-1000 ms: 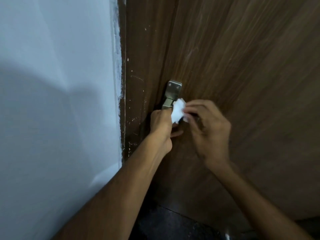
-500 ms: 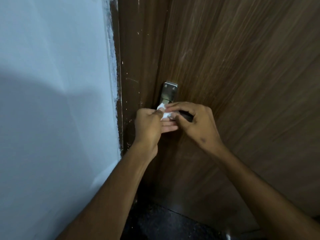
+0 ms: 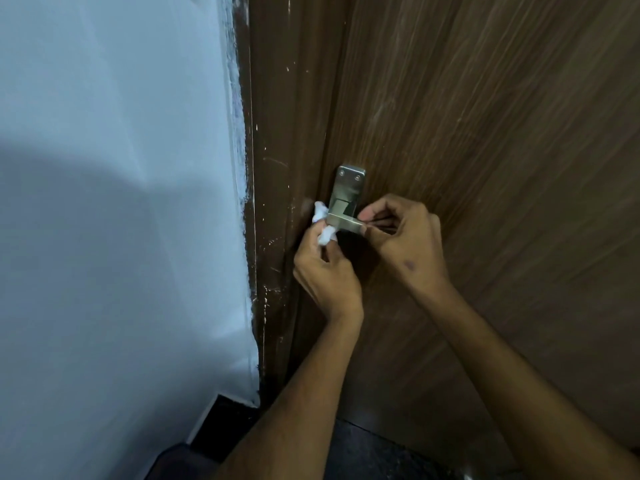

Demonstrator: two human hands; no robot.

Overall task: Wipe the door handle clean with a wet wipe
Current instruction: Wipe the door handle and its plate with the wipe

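Mid-frame: right hand (image 3: 403, 237) is pinching the handle (image 3: 344, 226) to steady it; left hand (image 3: 323, 268) is gripping the wipe (image 3: 323, 225), probably rubbing its left end.

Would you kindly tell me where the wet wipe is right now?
In the head view, the wet wipe is bunched in the left hand, against the left end of the door handle, near the door's edge.

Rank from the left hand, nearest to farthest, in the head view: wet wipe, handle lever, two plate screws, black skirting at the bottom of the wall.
From the left hand:
1. Wet wipe, in its grip, at the lever's left end.
2. Handle lever, just right of the wipe.
3. Plate screws, above the lever, at the plate's top.
4. Black skirting, far down-left by the floor.
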